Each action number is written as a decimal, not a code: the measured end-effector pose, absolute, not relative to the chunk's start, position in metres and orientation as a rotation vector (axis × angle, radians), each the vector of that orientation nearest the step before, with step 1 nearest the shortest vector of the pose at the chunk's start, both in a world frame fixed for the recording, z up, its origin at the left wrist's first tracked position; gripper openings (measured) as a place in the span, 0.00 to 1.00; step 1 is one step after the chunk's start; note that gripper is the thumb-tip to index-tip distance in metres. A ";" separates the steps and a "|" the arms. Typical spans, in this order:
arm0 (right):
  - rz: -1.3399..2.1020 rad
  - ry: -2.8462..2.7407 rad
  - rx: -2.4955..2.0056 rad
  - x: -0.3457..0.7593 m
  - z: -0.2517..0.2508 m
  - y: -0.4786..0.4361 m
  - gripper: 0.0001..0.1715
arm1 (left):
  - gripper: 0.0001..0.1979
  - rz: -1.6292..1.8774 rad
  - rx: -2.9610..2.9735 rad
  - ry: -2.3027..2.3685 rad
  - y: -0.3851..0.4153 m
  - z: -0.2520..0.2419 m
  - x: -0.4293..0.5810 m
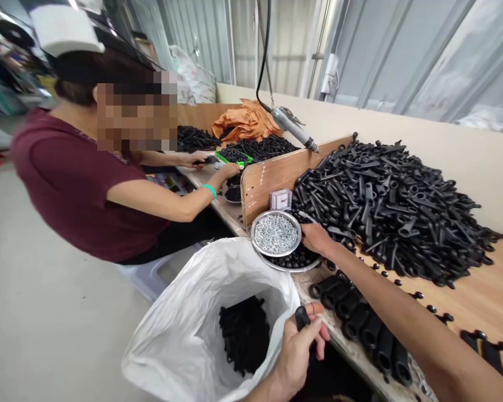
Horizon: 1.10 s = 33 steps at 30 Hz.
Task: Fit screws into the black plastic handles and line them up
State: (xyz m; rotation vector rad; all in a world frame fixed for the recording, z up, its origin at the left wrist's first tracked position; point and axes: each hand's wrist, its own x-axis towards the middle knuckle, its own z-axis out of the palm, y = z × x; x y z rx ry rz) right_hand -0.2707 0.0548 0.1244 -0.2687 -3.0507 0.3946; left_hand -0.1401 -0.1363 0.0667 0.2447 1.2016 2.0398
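Note:
My left hand (299, 349) is closed around a black plastic part (302, 317), whose rounded end sticks up between thumb and fingers. It is beside the rim of a white woven sack (180, 312) with many black parts (245, 335) inside. My right hand (317, 239) reaches to a metal bowl of small black pieces (291, 261), fingers bunched together and their tips partly hidden. Resting over that bowl is a smaller metal bowl of silver screws (275, 234). Below my right forearm, several black hollow parts (369, 329) lie in a row along the table edge.
A large heap of black parts (394, 206) covers the table's right side. Small ball-ended pieces (398, 283) lie before it. An electric screwdriver (293, 127) hangs above a wooden divider (272, 176). A co-worker (84, 184) sits at left, hands near a green tray (235, 155).

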 end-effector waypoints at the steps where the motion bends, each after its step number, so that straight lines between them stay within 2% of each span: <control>1: 0.447 -3.004 -0.264 -0.269 0.127 0.057 0.14 | 0.16 2.040 0.250 1.206 -0.136 0.067 -0.142; 6: 0.761 -2.777 -0.279 -0.232 0.153 0.061 0.13 | 0.14 2.063 0.251 1.192 -0.130 0.071 -0.142; 11: 1.779 -2.186 -0.467 -0.125 0.168 0.057 0.14 | 0.14 2.009 0.282 1.219 -0.111 0.079 -0.123; 15: 2.188 -1.549 -0.610 -0.022 0.155 0.058 0.14 | 0.14 1.872 0.430 1.224 -0.083 0.091 -0.094; 22: 2.222 -1.051 -0.619 0.112 0.123 0.035 0.12 | 0.16 1.555 0.751 1.179 -0.053 0.112 -0.020; 33: 2.216 -0.842 -0.480 0.144 0.112 0.028 0.13 | 0.14 1.340 0.979 1.315 -0.028 0.113 0.008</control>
